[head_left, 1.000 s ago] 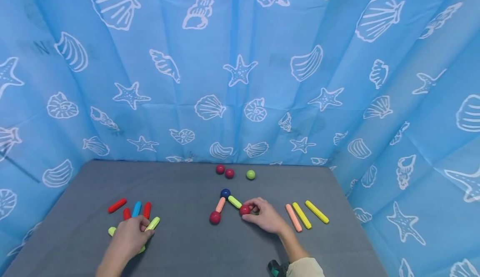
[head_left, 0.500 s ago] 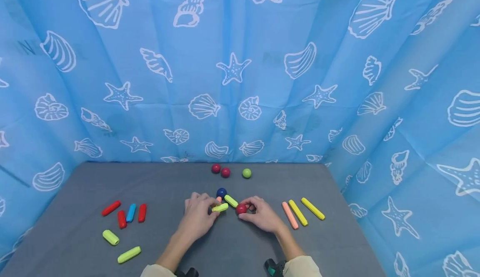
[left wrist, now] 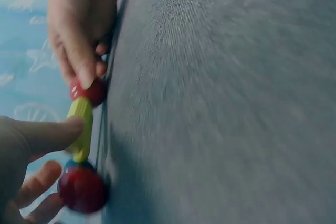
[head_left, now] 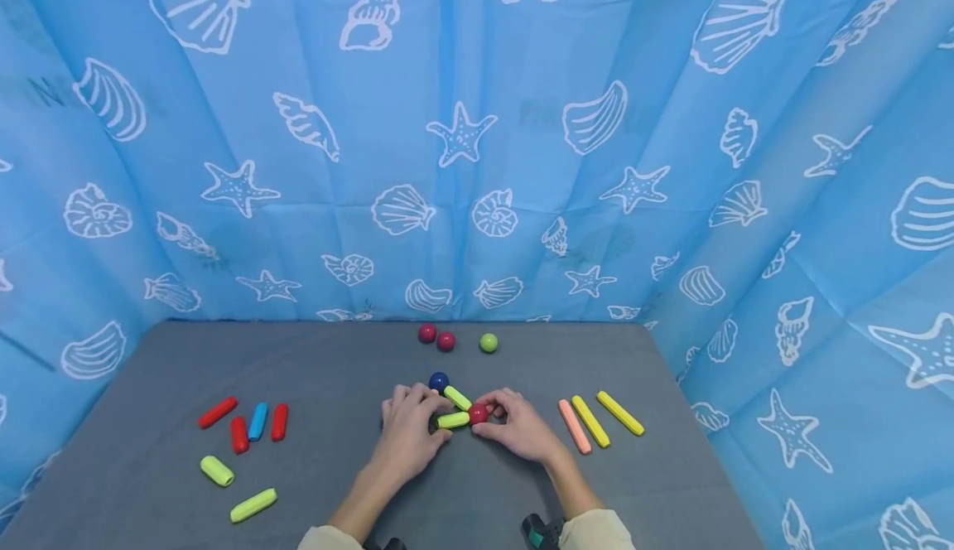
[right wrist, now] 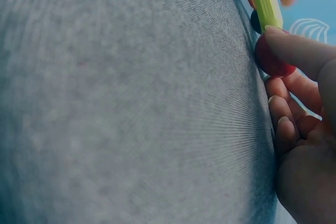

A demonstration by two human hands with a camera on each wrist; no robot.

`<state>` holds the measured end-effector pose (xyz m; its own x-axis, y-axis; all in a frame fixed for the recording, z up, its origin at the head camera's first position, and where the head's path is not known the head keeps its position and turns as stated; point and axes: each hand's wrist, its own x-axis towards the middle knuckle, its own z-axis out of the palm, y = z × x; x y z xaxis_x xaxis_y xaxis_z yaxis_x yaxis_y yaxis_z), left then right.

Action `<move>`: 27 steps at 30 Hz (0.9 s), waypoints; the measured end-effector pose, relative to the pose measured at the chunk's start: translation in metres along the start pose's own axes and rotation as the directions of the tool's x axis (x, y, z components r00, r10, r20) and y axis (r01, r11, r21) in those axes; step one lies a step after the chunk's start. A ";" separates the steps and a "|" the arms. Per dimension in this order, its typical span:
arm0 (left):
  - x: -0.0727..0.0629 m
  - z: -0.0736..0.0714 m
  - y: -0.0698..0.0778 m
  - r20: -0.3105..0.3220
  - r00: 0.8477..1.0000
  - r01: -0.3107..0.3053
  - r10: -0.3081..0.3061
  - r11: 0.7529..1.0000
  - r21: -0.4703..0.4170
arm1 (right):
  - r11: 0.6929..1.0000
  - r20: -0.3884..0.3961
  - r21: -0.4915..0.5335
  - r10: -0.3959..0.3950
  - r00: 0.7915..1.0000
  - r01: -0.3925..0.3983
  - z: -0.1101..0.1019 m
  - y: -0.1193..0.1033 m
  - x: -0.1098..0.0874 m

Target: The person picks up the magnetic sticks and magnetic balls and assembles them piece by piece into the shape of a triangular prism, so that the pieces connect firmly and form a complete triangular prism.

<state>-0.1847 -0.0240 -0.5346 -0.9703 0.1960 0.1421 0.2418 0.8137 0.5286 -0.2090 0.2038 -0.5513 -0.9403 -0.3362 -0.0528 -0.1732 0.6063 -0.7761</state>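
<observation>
On grey cloth (head_left: 350,368), left hand (head_left: 408,427) pinches green stick (head_left: 455,421) touching red ball (head_left: 478,413) gripped by right hand (head_left: 522,431).

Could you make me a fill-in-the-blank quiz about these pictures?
In the right hand, the held ball is ____.
Right of that hand lie ____ loose sticks.
Near the curtain lie ____ red balls and one green ball.
The blue stick lies to the ____ of the left hand.
Answers: red; three; two; left.

The right hand (head_left: 519,427) grips a red ball (head_left: 478,414); the left hand (head_left: 408,427) pinches a lime stick (head_left: 453,421) touching it. A second lime stick (head_left: 458,398) runs between that ball and a blue ball (head_left: 439,381). Three balls (head_left: 445,341) sit behind.
</observation>
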 end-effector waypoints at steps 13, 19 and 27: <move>-0.014 -0.008 -0.018 0.053 0.979 0.204 -0.197 0.964 -0.169 | 1.000 -0.003 0.012 -0.016 1.000 0.016 0.000 0.003 -0.001; -0.013 -0.003 -0.016 0.046 0.973 0.229 -0.225 0.956 -0.186 | 1.000 -0.003 0.005 -0.006 1.000 0.006 0.002 0.001 0.000; -0.013 -0.001 -0.019 0.020 0.975 0.221 -0.221 0.959 -0.177 | 1.000 0.000 0.021 0.007 1.000 -0.007 0.002 -0.001 -0.001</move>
<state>-0.1765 -0.0423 -0.5455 -0.9997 0.0222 0.0052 0.0197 0.7269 0.6865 -0.2076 0.2019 -0.5518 -0.9416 -0.3316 -0.0585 -0.1599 0.5933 -0.7889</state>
